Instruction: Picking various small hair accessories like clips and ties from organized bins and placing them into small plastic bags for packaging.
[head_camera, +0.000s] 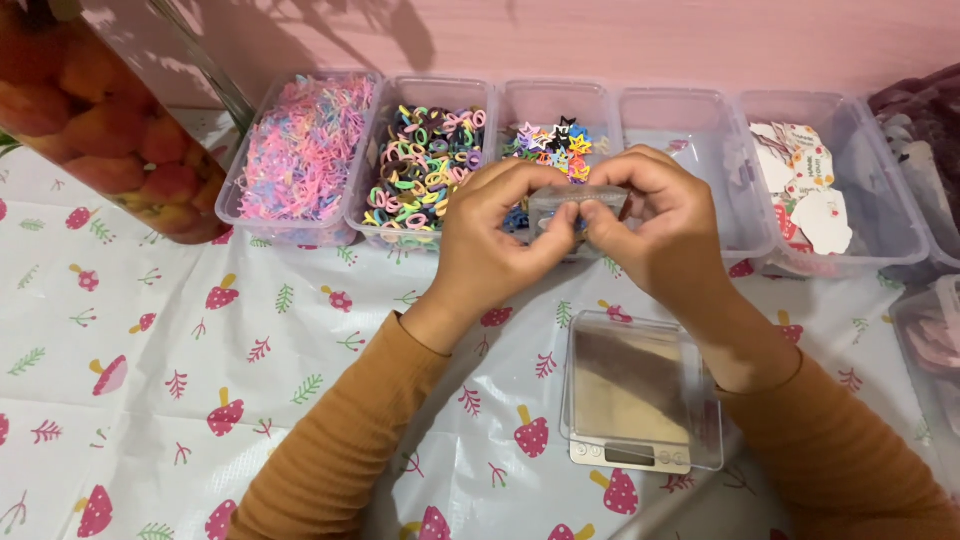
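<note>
Fingers: both hands pinch a small clear plastic packet (577, 205), left hand (495, 235) and right hand (660, 225) at either end.
Packet place: above the pocket scale (632, 395), before the star-clip bin (553, 130).
Hidden: packet contents unclear; fingers cover its edges.

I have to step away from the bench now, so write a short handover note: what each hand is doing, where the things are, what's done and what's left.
Left hand and right hand: both pinch a small clear plastic packet, held up over the row of tubs.
Tubs along the wall: pink bands, mixed-colour bands, star clips, one that looks empty, paper cards.
Small scale sits below the hands with a clear tray on it, nothing in the tray.
Done: packet in hand. Left: its contents cannot be made out; nothing weighed yet.
</note>
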